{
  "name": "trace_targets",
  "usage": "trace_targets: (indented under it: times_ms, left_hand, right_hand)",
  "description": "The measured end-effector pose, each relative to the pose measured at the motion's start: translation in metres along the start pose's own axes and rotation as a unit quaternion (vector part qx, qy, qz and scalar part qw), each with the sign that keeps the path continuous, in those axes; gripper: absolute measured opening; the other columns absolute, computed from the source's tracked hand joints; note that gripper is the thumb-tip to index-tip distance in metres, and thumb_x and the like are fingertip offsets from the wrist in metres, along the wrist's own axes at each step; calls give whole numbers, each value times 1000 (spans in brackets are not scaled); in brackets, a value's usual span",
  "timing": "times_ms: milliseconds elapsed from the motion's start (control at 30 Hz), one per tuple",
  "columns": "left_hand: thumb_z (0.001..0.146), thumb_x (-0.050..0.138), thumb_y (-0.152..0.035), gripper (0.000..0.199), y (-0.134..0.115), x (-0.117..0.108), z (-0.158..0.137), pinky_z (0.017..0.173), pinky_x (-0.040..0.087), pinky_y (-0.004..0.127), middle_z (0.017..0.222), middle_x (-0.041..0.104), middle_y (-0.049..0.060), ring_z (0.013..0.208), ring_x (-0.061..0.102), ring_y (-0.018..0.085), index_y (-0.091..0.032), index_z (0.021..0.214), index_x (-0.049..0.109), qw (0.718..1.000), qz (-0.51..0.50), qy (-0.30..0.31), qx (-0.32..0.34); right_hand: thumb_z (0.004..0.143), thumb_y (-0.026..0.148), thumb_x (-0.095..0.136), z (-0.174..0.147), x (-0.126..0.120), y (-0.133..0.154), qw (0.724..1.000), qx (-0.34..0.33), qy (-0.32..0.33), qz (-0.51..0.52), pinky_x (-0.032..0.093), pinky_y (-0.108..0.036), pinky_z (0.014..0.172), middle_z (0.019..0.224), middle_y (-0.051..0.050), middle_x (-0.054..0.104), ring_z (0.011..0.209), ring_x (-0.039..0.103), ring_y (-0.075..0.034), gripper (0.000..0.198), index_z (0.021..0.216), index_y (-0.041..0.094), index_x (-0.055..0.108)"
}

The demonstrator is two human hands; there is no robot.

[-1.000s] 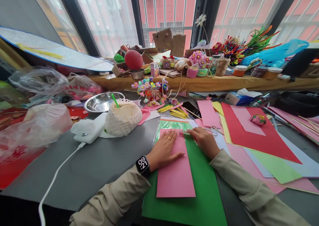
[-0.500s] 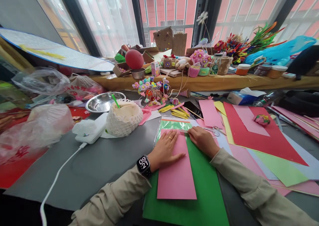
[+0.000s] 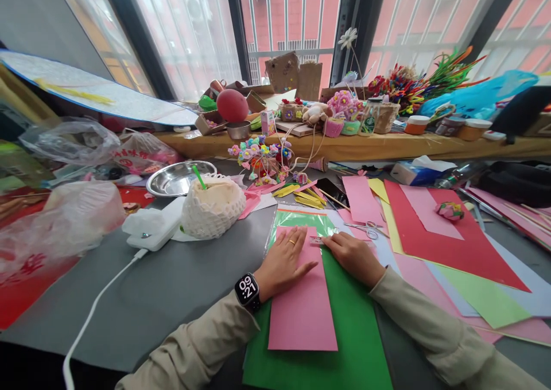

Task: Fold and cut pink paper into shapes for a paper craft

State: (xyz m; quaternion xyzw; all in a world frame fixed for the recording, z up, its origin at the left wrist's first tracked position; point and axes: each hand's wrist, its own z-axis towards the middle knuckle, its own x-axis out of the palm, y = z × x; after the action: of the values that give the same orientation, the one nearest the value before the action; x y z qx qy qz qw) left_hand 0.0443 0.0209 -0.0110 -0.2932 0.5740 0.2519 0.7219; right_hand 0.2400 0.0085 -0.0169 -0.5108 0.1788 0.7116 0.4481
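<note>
A sheet of pink paper [image 3: 303, 315] lies lengthwise on larger green paper [image 3: 357, 321] in a clear plastic sleeve [image 3: 318, 215]. My left hand [image 3: 287, 264] rests flat on the upper part of the pink sheet, fingers spread, a ring on one finger. Just right of the pink sheet's upper edge, my right hand [image 3: 350, 255] is closed on a thin, flat, pale strip [image 3: 316, 241]. The strip's tip reaches over the pink sheet; its other end is hidden in my fingers. Scissors [image 3: 371, 229] lie just beyond my right hand.
To the left stand a coconut in white foam netting [image 3: 213, 206], a metal plate [image 3: 178, 176] and a white power bank [image 3: 157, 229] with a cable. Coloured papers [image 3: 451, 252] spread on the right. Yellow strips [image 3: 307, 198] and craft flowers [image 3: 260, 155] sit behind.
My right hand has moved slightly towards me, bringing the pale strip down along the pink sheet's side. My left hand stays flat on the paper.
</note>
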Motion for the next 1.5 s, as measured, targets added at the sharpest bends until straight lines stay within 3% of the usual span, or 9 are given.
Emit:
trace_targets:
  times_ms: [267, 633, 1067, 1333, 1500]
  left_hand:
    - [81, 17, -53, 62, -2, 0, 0, 99, 16, 40, 131, 27, 13, 122, 18, 23, -10, 125, 26, 1000, 15, 0, -5]
    - [82, 20, -51, 60, -2, 3, 0, 99, 15, 40, 131, 28, 12, 122, 18, 22, -11, 125, 28, 1000, 23, -8, -4]
    - [80, 25, -50, 61, -3, 1, 0, 100, 14, 39, 131, 28, 12, 122, 19, 23, -10, 125, 27, 1000, 24, -5, -4]
    - [80, 24, -51, 61, -4, 2, 0, 100, 14, 40, 131, 28, 12, 122, 19, 24, -10, 126, 27, 1000, 25, 5, -8]
    - [81, 23, -50, 61, -3, 2, -1, 100, 13, 39, 131, 28, 13, 122, 19, 24, -9, 126, 27, 1000, 30, -1, -6]
  right_hand:
    - [83, 8, 30, -26, -15, 11, 992, -117, -25, -38, 40, -25, 51, 66, -6, 56, 58, 50, -13, 29, 95, 7, 56]
    - [78, 2, 35, -48, -36, 27, 978, -193, -75, -33, 49, -29, 57, 72, -11, 62, 65, 57, -16, 27, 90, 2, 59]
    - [70, 2, 32, -89, -51, 68, 976, -210, -46, -13, 49, -33, 67, 91, -15, 62, 81, 57, -22, 35, 93, 2, 59]
    - [71, 1, 30, -100, -58, 78, 973, -226, -38, -35, 50, -30, 64, 88, -10, 64, 78, 58, -19, 37, 89, 7, 62]
    - [76, 2, 31, -101, -63, 72, 977, -204, -37, 59, 48, -26, 60, 80, -9, 65, 70, 58, -15, 33, 90, 9, 60]
